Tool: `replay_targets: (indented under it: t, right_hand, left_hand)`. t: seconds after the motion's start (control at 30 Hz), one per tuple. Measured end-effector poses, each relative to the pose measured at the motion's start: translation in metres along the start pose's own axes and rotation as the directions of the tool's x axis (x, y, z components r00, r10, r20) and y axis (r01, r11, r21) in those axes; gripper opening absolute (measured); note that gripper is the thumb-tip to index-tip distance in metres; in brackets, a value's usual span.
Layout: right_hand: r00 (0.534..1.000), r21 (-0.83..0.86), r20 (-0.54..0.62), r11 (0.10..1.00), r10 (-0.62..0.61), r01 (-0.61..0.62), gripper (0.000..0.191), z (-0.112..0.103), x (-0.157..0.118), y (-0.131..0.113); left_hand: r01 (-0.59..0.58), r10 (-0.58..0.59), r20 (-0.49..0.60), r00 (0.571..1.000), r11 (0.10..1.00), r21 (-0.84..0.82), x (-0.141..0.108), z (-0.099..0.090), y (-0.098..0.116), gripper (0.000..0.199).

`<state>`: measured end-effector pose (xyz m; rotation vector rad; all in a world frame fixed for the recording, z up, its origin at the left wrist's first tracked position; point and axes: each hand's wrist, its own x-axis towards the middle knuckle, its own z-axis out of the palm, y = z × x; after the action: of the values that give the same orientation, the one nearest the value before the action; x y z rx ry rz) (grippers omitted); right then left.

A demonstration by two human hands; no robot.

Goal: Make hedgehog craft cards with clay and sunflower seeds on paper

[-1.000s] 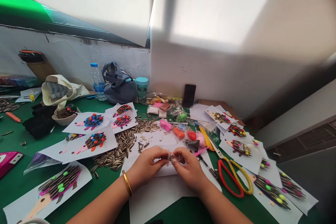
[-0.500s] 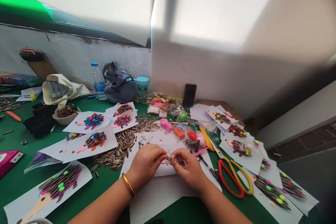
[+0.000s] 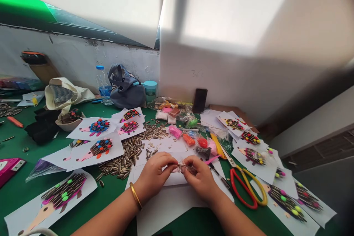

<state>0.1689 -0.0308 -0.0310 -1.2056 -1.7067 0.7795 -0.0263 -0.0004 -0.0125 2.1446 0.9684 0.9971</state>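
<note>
My left hand (image 3: 155, 172) and my right hand (image 3: 199, 177) meet above white paper (image 3: 163, 202). Pinched between their fingertips is a small clear plastic packet (image 3: 180, 167); the right fingers largely cover it, and what is inside is mostly hidden. A gold bangle (image 3: 136, 196) circles the left wrist. Just beyond the hands lie wrapped lumps of modelling clay, among them a red one (image 3: 202, 142), an orange one (image 3: 188, 139) and a pink one (image 3: 174, 131). Left of my left hand spreads a heap of striped sunflower seeds (image 3: 129, 155).
Scissors (image 3: 247, 186) with red and yellow handles and a black pen (image 3: 219, 176) lie to the right. Hedgehog pictures made with seeds flank both sides, one (image 3: 59, 199) at front left. Behind stand a water bottle (image 3: 104, 86), a blue bag (image 3: 125, 90) and a phone (image 3: 199, 100).
The fingertips of both hands have shifted slightly on the plastic packet, the left ones a little to the right. Nothing else has visibly moved.
</note>
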Motion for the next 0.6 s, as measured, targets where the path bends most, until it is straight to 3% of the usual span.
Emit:
replay_targets:
  t: [0.37,0.6]
  right_hand:
    - [1.0,0.0,0.008,1.0,-0.013,0.013,0.008,0.0046,-0.0024,0.0019]
    - [1.0,0.007,-0.01,1.0,0.0,0.0,0.009,0.0027,-0.0012,0.0018]
  left_hand:
    - [0.12,-0.119,0.01,0.993,0.984,-0.128,0.0016,0.0044,-0.0013,0.008]
    - [0.11,-0.11,-0.011,0.994,0.992,-0.055,0.002,0.0031,-0.0042,0.009]
